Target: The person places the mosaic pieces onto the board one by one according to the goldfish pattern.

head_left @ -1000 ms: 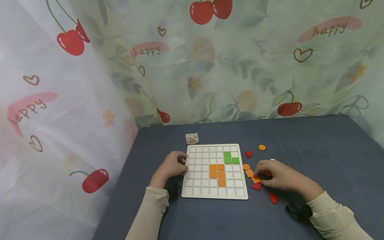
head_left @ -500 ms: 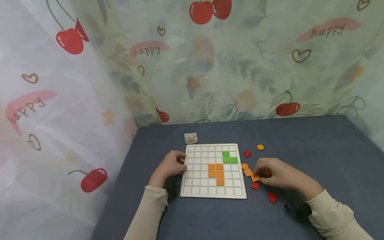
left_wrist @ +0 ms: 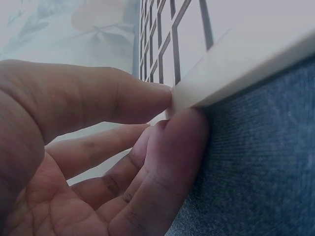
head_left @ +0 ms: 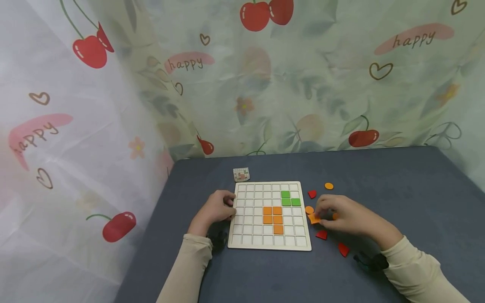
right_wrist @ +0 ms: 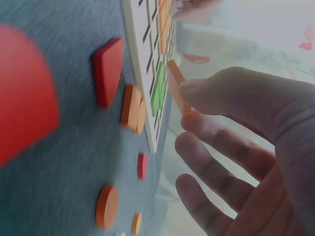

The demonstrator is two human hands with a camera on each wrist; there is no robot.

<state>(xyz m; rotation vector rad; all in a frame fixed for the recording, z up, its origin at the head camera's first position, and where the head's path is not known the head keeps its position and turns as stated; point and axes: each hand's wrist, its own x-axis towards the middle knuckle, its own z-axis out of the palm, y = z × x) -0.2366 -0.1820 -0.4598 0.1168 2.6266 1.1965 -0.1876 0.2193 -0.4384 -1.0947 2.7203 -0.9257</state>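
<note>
A white gridded board [head_left: 250, 240] lies on the dark table, bearing several orange square tiles [head_left: 278, 219] and green square tiles [head_left: 286, 202]. At its left edge, my left hand [head_left: 214, 210] pinches the rim between thumb and fingers, as the left wrist view confirms. My right hand [head_left: 348, 214] is just off the board's right edge. Between thumb and forefinger it pinches an orange square tile [right_wrist: 176, 88], raised off the table. Below it, another orange square tile [right_wrist: 130, 107] lies close to the board, beside an orange disc [head_left: 309, 209].
Red pieces with curved edges lie right of the board, one [head_left: 343, 249] nearer me and one [head_left: 321, 235] by the board. A small red piece [head_left: 312, 194] and a yellow-orange disc [head_left: 329, 186] sit farther back. A small printed card [head_left: 241, 174] lies behind the board.
My right hand has picked up an orange square tile from the table and moved slightly left and up, towards the board. The left hand stays at the board's edge.
</note>
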